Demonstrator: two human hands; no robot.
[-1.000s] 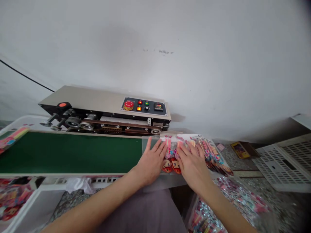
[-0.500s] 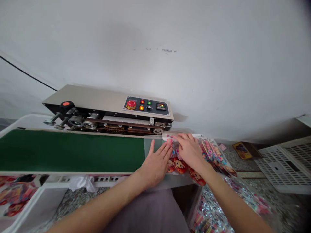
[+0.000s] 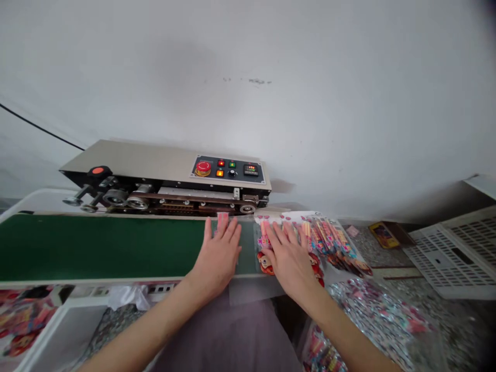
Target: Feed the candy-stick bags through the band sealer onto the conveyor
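Note:
My left hand (image 3: 217, 256) lies flat, fingers spread, over a clear packet (image 3: 222, 218) on the green conveyor belt (image 3: 112, 248). The packet's pink top pokes out beyond the fingertips, close beneath the band sealer (image 3: 155, 161); my hand covers most of the rest. To the right, my right hand (image 3: 292, 258) rests palm down with fingers stretched on another printed packet (image 3: 265, 262), which shows a red cartoon face and pink lettering. A row of overlapping similar packets (image 3: 337, 240) fans out just right of that hand.
A control panel (image 3: 228, 170) with lit buttons sits on the sealer against the wall. Below right is a large plastic bag (image 3: 372, 320) of shiny packets. A white slatted crate (image 3: 442, 258) stands far right, and colourful packets (image 3: 23, 320) lie in a bin lower left.
My left hand has moved left along the belt, apart from the right hand, with a packet under it. My right hand has flattened onto the packet beside the row.

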